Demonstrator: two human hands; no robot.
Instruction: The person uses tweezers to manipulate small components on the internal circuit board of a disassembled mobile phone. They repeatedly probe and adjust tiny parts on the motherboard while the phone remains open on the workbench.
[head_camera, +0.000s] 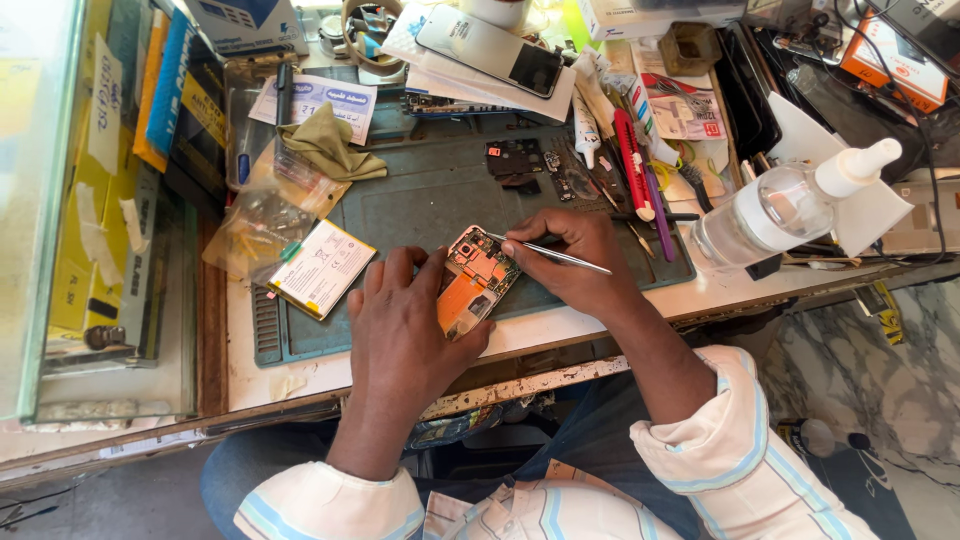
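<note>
we take the dark green work mat (420, 200) as our landmark; it covers the middle of the cluttered bench. at its right edge a clear plastic bottle (770, 215) with a white nozzle lies tilted, just off the mat. beyond its far edge a phone with a white back (490, 48) rests on papers. at its left side a white battery pack (322, 268) lies on the mat, and an olive cloth (330, 145) sits crumpled at the far left corner.

on the mat's near edge lies the opened phone (477, 282), its orange and copper insides facing up. our left hand (400, 335) is closed around its near-left side, thumb along the lower edge, fingers on the left edge. our right hand (575, 260) rests just right of the phone, pinching thin metal tweezers (555, 255) between thumb and forefinger; the tip touches the upper right of the phone's board.
</note>
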